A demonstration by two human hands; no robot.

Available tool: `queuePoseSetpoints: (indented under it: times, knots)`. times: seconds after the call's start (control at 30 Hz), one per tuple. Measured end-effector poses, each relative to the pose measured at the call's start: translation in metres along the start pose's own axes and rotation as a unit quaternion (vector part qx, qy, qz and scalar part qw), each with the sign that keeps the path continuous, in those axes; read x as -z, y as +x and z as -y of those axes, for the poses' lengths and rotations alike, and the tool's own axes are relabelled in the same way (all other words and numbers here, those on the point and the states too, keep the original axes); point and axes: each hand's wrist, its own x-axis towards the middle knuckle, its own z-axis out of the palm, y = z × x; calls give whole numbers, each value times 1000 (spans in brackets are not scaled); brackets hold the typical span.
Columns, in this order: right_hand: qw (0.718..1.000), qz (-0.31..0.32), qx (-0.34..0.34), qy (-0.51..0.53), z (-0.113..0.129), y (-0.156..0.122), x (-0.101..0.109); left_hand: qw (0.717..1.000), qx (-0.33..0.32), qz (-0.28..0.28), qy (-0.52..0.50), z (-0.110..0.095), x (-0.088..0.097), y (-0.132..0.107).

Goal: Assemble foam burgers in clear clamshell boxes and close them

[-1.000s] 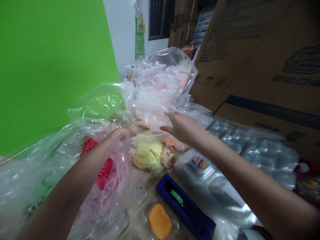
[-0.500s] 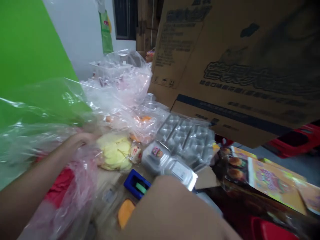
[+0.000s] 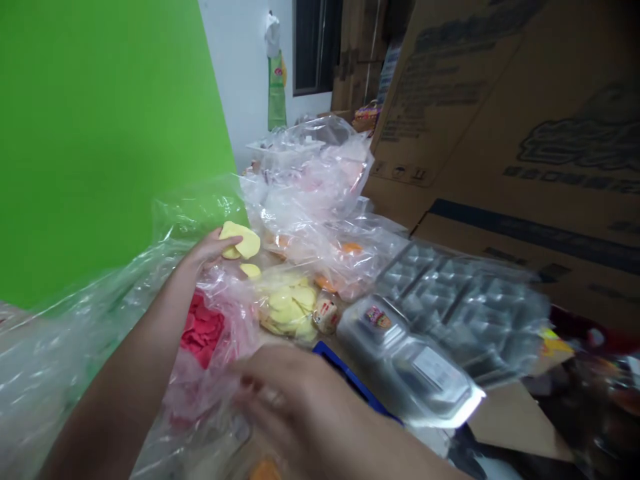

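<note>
A few yellow slices (image 3: 241, 241) are being pinched in the fingers of the left hand (image 3: 207, 250), above the yellow-filled bag (image 3: 287, 310). The right hand (image 3: 295, 407) is being held low beside the red-filled bag (image 3: 203, 330). It is blurred, so its grip cannot be told.

Left hand (image 3: 207, 248) outstretched, fingers (image 3: 223, 235) pinched; right hand (image 3: 295, 400) low, fingers (image 3: 253, 390) extended

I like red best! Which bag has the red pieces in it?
The bag of red pieces just below the left hand, which holds a yellow piece. The yellow bag lies beside it, the orange bag farther back.
</note>
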Motion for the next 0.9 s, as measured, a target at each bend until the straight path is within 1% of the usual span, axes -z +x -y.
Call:
queuePoseSetpoints:
  times: [0.03,0.07,0.1,0.13,0.17,0.2,0.23,0.27,0.3,0.33,0.37,0.4,0.47,0.53,0.63,0.7,0.73,0.77,0.8,0.83,0.87,0.9]
  knots:
    - [998,-30,-31,37,-7,2,1,1000,-6,1,-25,-3,4,-14]
    - [989,-78,-73,98,-16,4,1,999,-10,5,-44,-6,6,-29]
    - [967,-133,-124,181,-25,6,-1,998,-10,16,-60,-7,6,-47]
    - [930,-176,-167,277,-34,8,-3,996,-5,35,-77,-7,3,-66]
    - [883,-200,-198,375,-41,9,-6,993,2,65,-94,-7,-2,-85]
    - [837,-196,-214,463,-45,9,-10,989,9,105,-107,-5,-9,-106]
    - [794,-176,-220,539,-47,7,-14,983,12,148,-112,-3,-17,-126]
    - [754,-144,-221,602,-46,3,-19,976,13,194,-99,0,-27,-145]
    - [718,-106,-222,652,-44,-3,-23,972,13,222,-68,3,-36,-163]
    - [686,-75,-223,689,-41,-11,-28,970,12,240,-27,6,-45,-180]
    - [659,-55,-228,715,-37,-19,-32,970,5,242,27,10,-53,-194]
    - [639,-46,-234,732,-33,-28,-35,970,-14,226,88,14,-59,-206]
    - [611,-45,-247,751,-26,-47,-40,960,-82,170,208,22,-68,-223]
    - [593,-52,-260,760,-22,-65,-44,940,-155,111,283,33,-74,-236]
    - [569,-82,-289,766,-21,-88,-49,918,-252,12,305,53,-84,-261]
    - [556,-129,-313,759,-22,-104,-55,880,-344,-50,324,70,-95,-283]
    - [548,-155,-328,754,-23,-113,-59,857,-384,-58,338,79,-102,-296]
    - [538,-176,-346,748,-25,-122,-63,839,-415,-46,350,87,-109,-309]
    - [526,-195,-365,743,-27,-131,-68,830,-425,-23,360,96,-117,-321]
    - [514,-210,-381,739,-28,-140,-73,832,-420,4,363,104,-123,-331]
    - [503,-224,-396,735,-30,-149,-77,844,-403,32,353,111,-128,-340]
    - [495,-237,-406,731,-31,-156,-80,864,-376,62,329,116,-132,-346]
